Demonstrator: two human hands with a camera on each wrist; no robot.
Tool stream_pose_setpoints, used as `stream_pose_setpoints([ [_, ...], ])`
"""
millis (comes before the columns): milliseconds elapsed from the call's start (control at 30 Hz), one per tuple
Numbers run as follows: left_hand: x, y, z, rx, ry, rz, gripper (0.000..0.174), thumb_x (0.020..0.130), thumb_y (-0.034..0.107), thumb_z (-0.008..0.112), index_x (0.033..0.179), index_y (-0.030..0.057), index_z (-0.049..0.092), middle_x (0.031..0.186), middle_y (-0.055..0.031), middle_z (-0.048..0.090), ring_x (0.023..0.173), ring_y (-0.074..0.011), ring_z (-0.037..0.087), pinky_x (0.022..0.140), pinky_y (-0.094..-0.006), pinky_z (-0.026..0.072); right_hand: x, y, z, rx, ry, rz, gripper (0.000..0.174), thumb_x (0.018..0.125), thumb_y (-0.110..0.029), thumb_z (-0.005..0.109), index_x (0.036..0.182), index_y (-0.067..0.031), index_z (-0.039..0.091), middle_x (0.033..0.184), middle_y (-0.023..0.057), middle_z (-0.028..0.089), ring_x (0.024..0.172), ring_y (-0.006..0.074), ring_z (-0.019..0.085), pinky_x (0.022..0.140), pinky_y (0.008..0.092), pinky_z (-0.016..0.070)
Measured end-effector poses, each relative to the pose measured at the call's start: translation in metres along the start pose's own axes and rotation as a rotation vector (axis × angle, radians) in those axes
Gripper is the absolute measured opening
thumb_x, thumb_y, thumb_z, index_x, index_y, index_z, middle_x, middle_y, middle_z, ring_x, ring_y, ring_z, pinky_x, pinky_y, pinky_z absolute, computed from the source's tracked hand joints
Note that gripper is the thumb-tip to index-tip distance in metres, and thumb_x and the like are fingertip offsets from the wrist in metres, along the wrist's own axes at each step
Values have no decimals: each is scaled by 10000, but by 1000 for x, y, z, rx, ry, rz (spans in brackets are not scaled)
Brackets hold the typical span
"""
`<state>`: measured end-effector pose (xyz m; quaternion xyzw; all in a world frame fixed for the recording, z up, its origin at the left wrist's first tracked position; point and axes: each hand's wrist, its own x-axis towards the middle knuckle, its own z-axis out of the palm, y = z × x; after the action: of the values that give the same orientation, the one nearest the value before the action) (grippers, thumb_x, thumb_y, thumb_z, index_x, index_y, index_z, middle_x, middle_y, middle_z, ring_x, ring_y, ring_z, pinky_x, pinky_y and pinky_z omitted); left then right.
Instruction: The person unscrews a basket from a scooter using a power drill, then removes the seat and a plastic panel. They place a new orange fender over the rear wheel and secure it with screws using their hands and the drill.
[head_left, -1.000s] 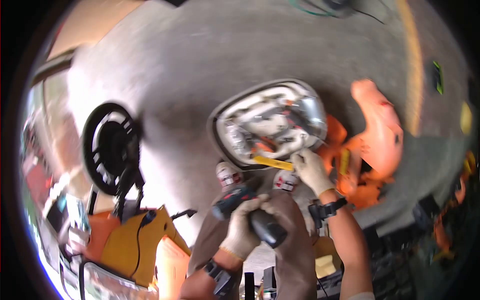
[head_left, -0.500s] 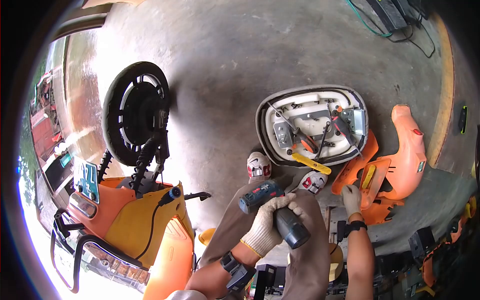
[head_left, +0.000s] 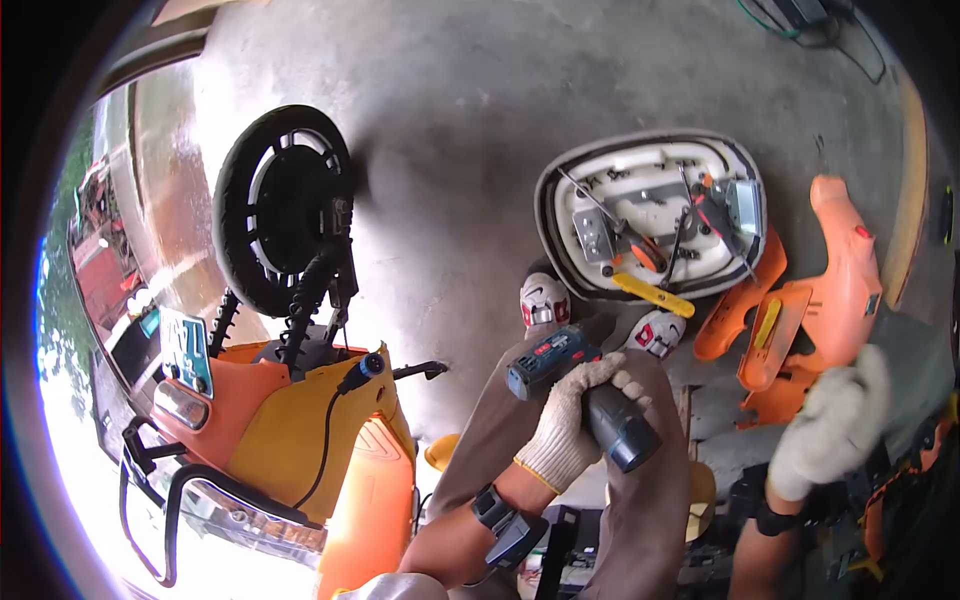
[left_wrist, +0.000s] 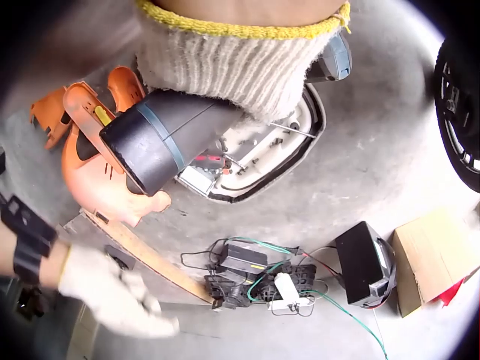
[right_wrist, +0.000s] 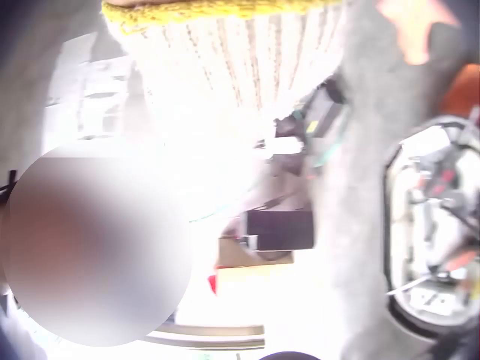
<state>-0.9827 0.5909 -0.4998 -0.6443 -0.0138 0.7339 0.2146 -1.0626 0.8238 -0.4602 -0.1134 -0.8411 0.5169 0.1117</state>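
My gloved left hand (head_left: 577, 420) grips a blue and black cordless drill (head_left: 552, 362) above the lap. In the left wrist view the drill's black lower end (left_wrist: 146, 146) juts out below the glove cuff. Off to the right, my gloved right hand (head_left: 835, 425) is raised near the orange plastic panels (head_left: 845, 300); nothing shows in it, and its fingers look extended in the left wrist view (left_wrist: 120, 296). A padded white tray (head_left: 655, 150) on the floor holds screwdrivers, metal brackets and small screws. A yellow tool (head_left: 653, 295) lies across its near edge, and another yellow piece (head_left: 768, 323) lies on an orange panel.
On the left stands an orange and yellow vehicle body (head_left: 290, 430) with a black wheel (head_left: 285, 210). Two shoes (head_left: 545, 303) are beside the tray. Black boxes with cables (left_wrist: 244, 259) and a carton (left_wrist: 431, 259) lie on the floor farther off.
My right hand has gone from the yellow tool at the tray to the orange panels, then away to the right and up. The left hand keeps hold of the drill while the head view shifts.
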Motion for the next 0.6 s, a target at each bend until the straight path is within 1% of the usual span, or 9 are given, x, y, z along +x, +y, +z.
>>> stream_pose_setpoints([
  [33, 4, -2, -4, -51, 7, -23, 224, 918, 110, 630, 1122, 37, 572, 846, -75, 604, 798, -247, 645, 857, -467, 572, 15, -20, -3, 114, 66, -13, 409, 1025, -243, 525, 1246, 100, 555, 673, -5, 404, 547, 97, 342, 496, 253, 284],
  [67, 4, -4, -7, -43, 16, -28, 214, 919, 113, 627, 1113, 39, 572, 846, -76, 601, 804, -249, 644, 859, -469, 570, 26, -36, -6, 158, 54, -51, 404, 1021, -238, 529, 1244, 98, 559, 681, -3, 413, 553, 98, 350, 501, 253, 290],
  [267, 2, -11, -8, -58, 31, -102, 140, 919, 121, 619, 1030, 48, 573, 838, -76, 596, 814, -256, 636, 858, -485, 559, 24, -86, 5, 158, -177, -92, 375, 1002, -209, 556, 1233, 86, 582, 724, 8, 464, 588, 102, 398, 532, 254, 329],
  [300, -6, -16, -10, -66, 60, -125, 191, 916, 117, 624, 1082, 39, 574, 855, -73, 611, 820, -250, 643, 871, -478, 561, 27, -89, 6, 149, -190, -82, 371, 999, -204, 561, 1232, 84, 586, 732, 10, 473, 594, 102, 406, 537, 254, 335],
  [367, 0, -9, -5, -24, 4, -132, 299, 908, 110, 636, 1187, 20, 577, 889, -67, 640, 831, -239, 657, 895, -464, 564, 24, -91, 6, 141, -185, -110, 362, 993, -195, 570, 1228, 80, 593, 746, 14, 490, 606, 103, 422, 547, 254, 348],
  [400, 1, -10, 1, 0, -37, -111, 289, 914, 124, 642, 1179, 25, 583, 867, -55, 643, 833, -232, 657, 891, -447, 565, 24, -91, 6, 137, -194, -118, 358, 990, -190, 574, 1226, 78, 597, 753, 16, 499, 612, 104, 430, 553, 254, 354],
  [467, -4, -11, 3, 105, 6, -60, 279, 917, 128, 638, 1170, 25, 580, 842, -51, 641, 822, -232, 655, 888, -435, 566, 23, -92, 8, 114, -229, -98, 349, 984, -180, 583, 1223, 74, 605, 768, 20, 516, 623, 105, 447, 563, 254, 367],
  [500, 0, -12, -3, 15, 23, -97, 271, 921, 131, 632, 1165, 24, 577, 837, -57, 638, 810, -237, 654, 886, -432, 567, 24, -95, 6, 101, -250, -88, 345, 980, -175, 588, 1221, 72, 609, 775, 21, 524, 629, 106, 455, 568, 254, 373],
  [600, 2, -10, 0, -1, 32, -105, 258, 927, 137, 632, 1150, 17, 583, 825, -49, 624, 813, -237, 654, 889, -441, 567, 22, -99, 8, 83, -272, -77, 334, 971, -161, 601, 1216, 66, 620, 797, 27, 550, 647, 108, 479, 584, 254, 393],
])
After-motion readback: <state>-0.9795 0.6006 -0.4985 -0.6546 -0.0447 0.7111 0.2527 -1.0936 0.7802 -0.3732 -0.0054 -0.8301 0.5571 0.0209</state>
